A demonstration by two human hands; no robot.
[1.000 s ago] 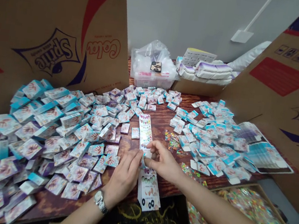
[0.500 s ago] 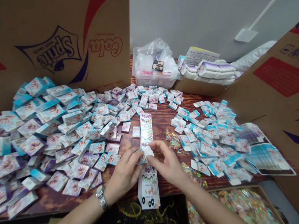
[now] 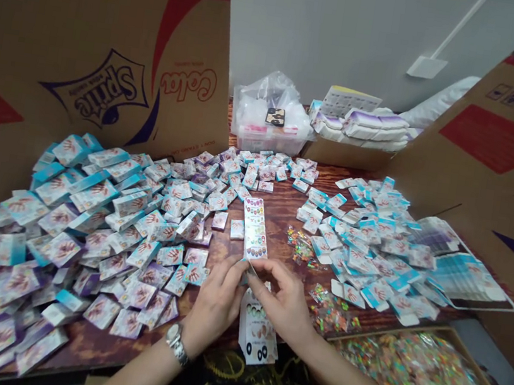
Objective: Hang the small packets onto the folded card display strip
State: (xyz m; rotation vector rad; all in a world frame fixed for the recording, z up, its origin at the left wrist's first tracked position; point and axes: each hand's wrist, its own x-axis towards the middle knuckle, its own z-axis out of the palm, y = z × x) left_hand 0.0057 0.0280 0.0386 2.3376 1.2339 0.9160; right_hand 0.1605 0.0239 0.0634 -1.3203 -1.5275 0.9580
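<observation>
My left hand [image 3: 218,295] and my right hand [image 3: 282,301] meet above the sticker sheets, fingers closed around a small carton [image 3: 246,270] that they mostly hide. Beneath them, printed sticker sheets [image 3: 255,230] lie in a long strip, with a stack [image 3: 261,343] at the table's near edge. A large heap of small blue and purple cartons [image 3: 89,194] spreads to the left. More small cartons [image 3: 366,233], several with open flaps, lie on the right, beside small bags of coloured pieces [image 3: 302,243].
Tall cardboard boxes stand at left [image 3: 188,30] and right [image 3: 496,156]. A plastic tub [image 3: 271,140] and a carton of folded packaging [image 3: 351,155] stand at the back. A box of colourful bags [image 3: 417,374] sits at the lower right; flat packaging [image 3: 470,273] lies above it.
Both hands have drawn closer together around the small carton. Its white flap, seen before between the fingers, is now mostly hidden. The view has shifted slightly.
</observation>
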